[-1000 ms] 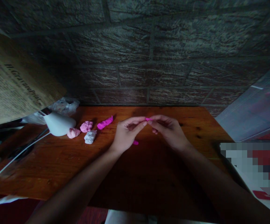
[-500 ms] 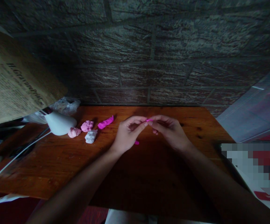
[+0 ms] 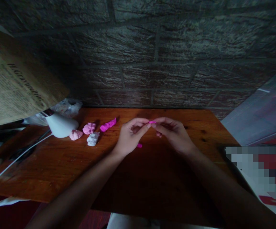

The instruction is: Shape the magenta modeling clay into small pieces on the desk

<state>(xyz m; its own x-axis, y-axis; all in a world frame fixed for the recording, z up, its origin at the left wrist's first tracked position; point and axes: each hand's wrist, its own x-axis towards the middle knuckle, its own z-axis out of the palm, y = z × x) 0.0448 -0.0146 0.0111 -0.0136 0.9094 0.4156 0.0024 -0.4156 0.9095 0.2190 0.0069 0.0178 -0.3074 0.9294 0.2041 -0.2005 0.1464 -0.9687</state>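
Between the fingertips of both hands is a small piece of magenta modelling clay, held above the table. My left hand pinches its left end with thumb and forefinger. From the other side, my right hand grips it the same way. A second small magenta piece lies on the wood, partly hidden by my left hand. Farther left sit a larger magenta clay strip, two light pink lumps, one behind the other, and a whitish lump.
A white lamp base with a trailing cable stands at the left of the wooden table, under a newsprint-patterned shade. Crumpled clear plastic lies behind it. A brick-patterned wall borders the back; a translucent panel stands right.
Both hands stay in nearly the same place, with the magenta piece still pinched between them. The fingertips have shifted only very slightly.
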